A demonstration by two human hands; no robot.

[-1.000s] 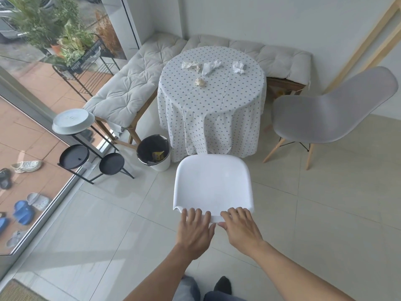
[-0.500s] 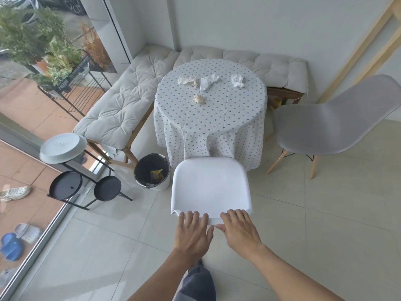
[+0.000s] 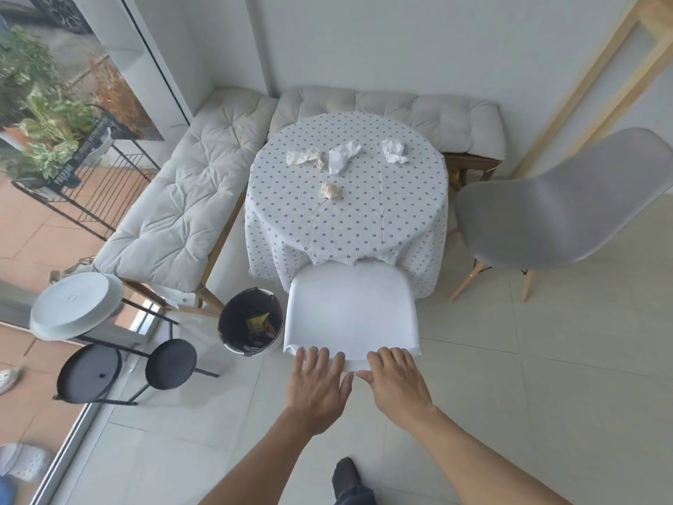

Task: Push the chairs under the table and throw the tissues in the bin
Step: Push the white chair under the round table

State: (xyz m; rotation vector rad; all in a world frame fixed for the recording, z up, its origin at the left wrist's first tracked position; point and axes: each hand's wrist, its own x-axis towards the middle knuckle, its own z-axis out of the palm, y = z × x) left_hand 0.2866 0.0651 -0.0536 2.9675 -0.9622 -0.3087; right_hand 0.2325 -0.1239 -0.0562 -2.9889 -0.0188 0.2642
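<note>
A white chair (image 3: 349, 308) stands in front of me, its front edge tucked against the hanging polka-dot cloth of the round table (image 3: 346, 220). My left hand (image 3: 317, 390) and my right hand (image 3: 395, 380) lie side by side on the top of its backrest, fingers hooked over the rim. Several crumpled tissues lie on the tabletop: a tissue (image 3: 304, 157) at far left, a tissue (image 3: 342, 157) beside it, a tissue (image 3: 394, 150) on the right, and a small yellowish tissue (image 3: 329, 190) nearer. A grey chair (image 3: 553, 220) stands apart at the table's right. The black bin (image 3: 251, 326) sits left of the white chair.
A cushioned corner bench (image 3: 189, 198) wraps the table's left and far sides. A black metal stand (image 3: 109, 366) with round trays and a white dish (image 3: 74, 308) stands left of the bin, by a glass door. Wooden frame leans at right. My foot (image 3: 346, 475) is below.
The white chair has slid forward with both hands on its backrest, and its seat now meets the tablecloth. I have stepped closer to the table.
</note>
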